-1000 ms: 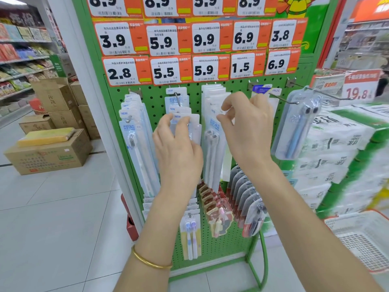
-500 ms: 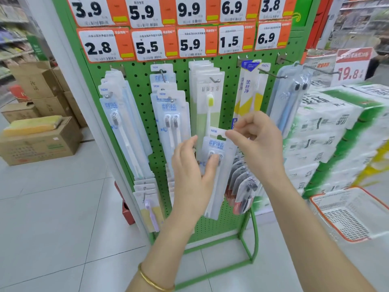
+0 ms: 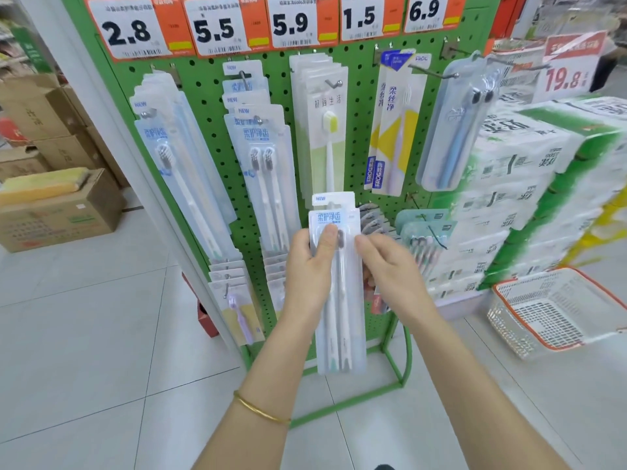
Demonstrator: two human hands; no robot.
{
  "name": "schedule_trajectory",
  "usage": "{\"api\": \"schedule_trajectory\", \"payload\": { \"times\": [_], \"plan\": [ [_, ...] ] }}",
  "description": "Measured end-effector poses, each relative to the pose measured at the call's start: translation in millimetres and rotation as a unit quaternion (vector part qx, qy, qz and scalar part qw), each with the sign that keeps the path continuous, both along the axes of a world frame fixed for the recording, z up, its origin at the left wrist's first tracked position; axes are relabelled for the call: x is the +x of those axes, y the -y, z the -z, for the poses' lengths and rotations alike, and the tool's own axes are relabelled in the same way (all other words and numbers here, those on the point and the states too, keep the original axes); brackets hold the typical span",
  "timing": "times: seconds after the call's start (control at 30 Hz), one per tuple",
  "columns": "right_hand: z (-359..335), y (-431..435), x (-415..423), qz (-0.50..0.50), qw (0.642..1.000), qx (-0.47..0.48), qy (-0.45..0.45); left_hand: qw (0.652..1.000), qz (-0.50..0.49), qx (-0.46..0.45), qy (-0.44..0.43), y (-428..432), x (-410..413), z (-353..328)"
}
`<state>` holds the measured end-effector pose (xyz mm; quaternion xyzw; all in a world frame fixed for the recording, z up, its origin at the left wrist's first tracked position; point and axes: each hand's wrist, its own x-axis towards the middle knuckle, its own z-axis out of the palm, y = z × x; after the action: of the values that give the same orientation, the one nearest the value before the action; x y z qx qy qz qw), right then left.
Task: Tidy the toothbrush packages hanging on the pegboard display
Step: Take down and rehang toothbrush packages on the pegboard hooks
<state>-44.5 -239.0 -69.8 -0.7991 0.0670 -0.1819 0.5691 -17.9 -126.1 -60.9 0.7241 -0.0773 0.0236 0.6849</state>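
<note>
Boxes: brown cardboard boxes (image 3: 57,212) sit on the floor well left of the green perforated metal pegboard (image 3: 210,96), probably stock waiting to be shelved.
Price tags: white-and-orange price tags (image 3: 217,28) run along the pegboard's top, one above each column, so a pack hung in the wrong column would carry the wrong price.
Left column: clear single-brush packs (image 3: 176,171) hang fanned and tilted on the pegboard's left hook.
Twin column: clear twin-brush packs with blue headers (image 3: 261,157) hang next, in staggered layers on more than one hook.
Left hand: the left hand (image 3: 310,266) grips the loose clear twin-brush blister pack with a blue header (image 3: 342,317), thumb across the front over the brush heads and fingers behind. A thin gold bangle (image 3: 261,410) sits on the wrist.
Held pack: upright and off any hook, in front of the pegboard's lower middle. Its header matches the twin column, so it likely belongs there.
Right hand: the right hand (image 3: 390,266) appears to pinch the pack's right edge with curled fingertips, steadying it so the header hole can be aimed.
Middle column: white-and-pale-green card packs with a yellow-headed brush (image 3: 325,130) hang straight, just above the held pack.
Right columns: yellow-and-white narrow packs (image 3: 393,130), then a clear case of blue brushes (image 3: 454,130) far out on a long hook.
Beyond: green-and-white stacked tissue packs (image 3: 529,184) and a white plastic basket with an orange rim (image 3: 549,310) stand right of the pegboard.
</note>
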Motion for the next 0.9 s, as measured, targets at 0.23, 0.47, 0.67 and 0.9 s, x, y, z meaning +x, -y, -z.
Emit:
{"api": "schedule_trajectory", "payload": {
  "times": [0.23, 0.47, 0.67, 0.9],
  "plan": [
    [15, -17, 2, 0.082, 0.965, 0.241, 0.066, 0.988, 0.010, 0.131, 0.081, 14, -9, 20],
    [24, 6, 18, 0.141, 0.921, 0.357, 0.056, 0.947, 0.116, 0.284, 0.096, 10, -20, 44],
    [31, 19, 23, 0.185, 0.890, 0.416, 0.031, 0.908, 0.236, 0.332, 0.095, -1, -20, 46],
    [31, 15, 22, 0.246, 0.869, 0.425, 0.054, 0.808, 0.264, 0.515, 0.111, -6, -23, 41]
  ]
}}
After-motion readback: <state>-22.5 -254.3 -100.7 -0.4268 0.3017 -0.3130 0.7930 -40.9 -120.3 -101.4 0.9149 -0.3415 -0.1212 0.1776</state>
